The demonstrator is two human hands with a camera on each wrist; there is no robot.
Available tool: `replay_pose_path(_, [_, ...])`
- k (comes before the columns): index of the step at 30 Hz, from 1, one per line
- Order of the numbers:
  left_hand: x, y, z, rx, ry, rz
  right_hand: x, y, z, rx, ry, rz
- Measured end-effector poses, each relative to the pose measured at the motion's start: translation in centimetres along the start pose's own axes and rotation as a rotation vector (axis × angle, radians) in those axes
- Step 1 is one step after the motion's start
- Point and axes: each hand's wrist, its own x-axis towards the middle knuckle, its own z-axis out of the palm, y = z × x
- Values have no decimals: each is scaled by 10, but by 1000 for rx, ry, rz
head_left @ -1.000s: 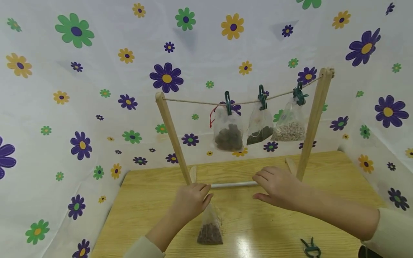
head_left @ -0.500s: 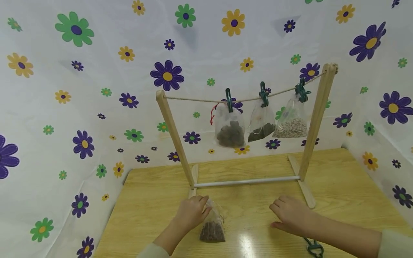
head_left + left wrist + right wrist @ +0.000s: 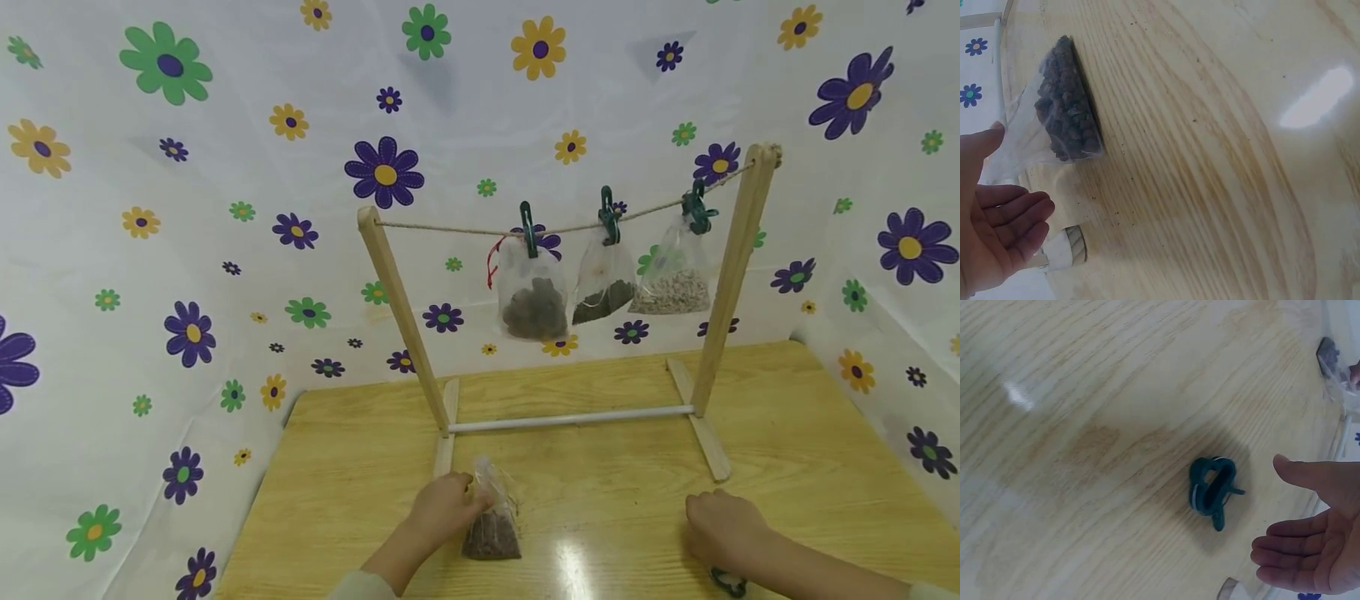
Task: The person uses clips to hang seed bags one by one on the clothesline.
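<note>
A clear bag of dark brown lumps (image 3: 492, 533) stands on the table in the head view. My left hand (image 3: 447, 510) is beside its upper part, thumb at the near side. In the left wrist view the thumb and loosely bent fingers (image 3: 1015, 222) lie apart, with the clear plastic bag (image 3: 1067, 109) between and beyond them. My right hand (image 3: 1313, 537) hovers over the table at the right, thumb and fingers spread apart, holding nothing. Close to it lies a dark green plastic clip (image 3: 1213, 487), mostly covered by the hand in the head view.
A wooden frame with a white crossbar (image 3: 570, 419) stands behind the hands. From its string (image 3: 450, 229) hang three filled bags, held by green clips: grey stones (image 3: 534, 310), dark green bits (image 3: 603, 302) and pale grains (image 3: 671, 292). Flowered sheeting encloses the table.
Both hands have come off the frame's crossbar and moved toward me. The left has come down to the bag, the right over to the green clip.
</note>
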Motion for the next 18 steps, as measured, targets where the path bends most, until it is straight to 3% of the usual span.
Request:
replay_pose_path(5, [1,-1,7,48,-1,-6,-2,15,9,15,-26,92])
replay_pose_path(9, [3,0,12,21,-4,-24,-5,25,11,59,-53,117])
replay_pose_path(15, [11,-3,20,-254,-30,-56,-7,34,10,150,-135,144])
replay_pose_path(18, [12,-6,20,-427,-103,-80,-6,34,11,150,-176,166])
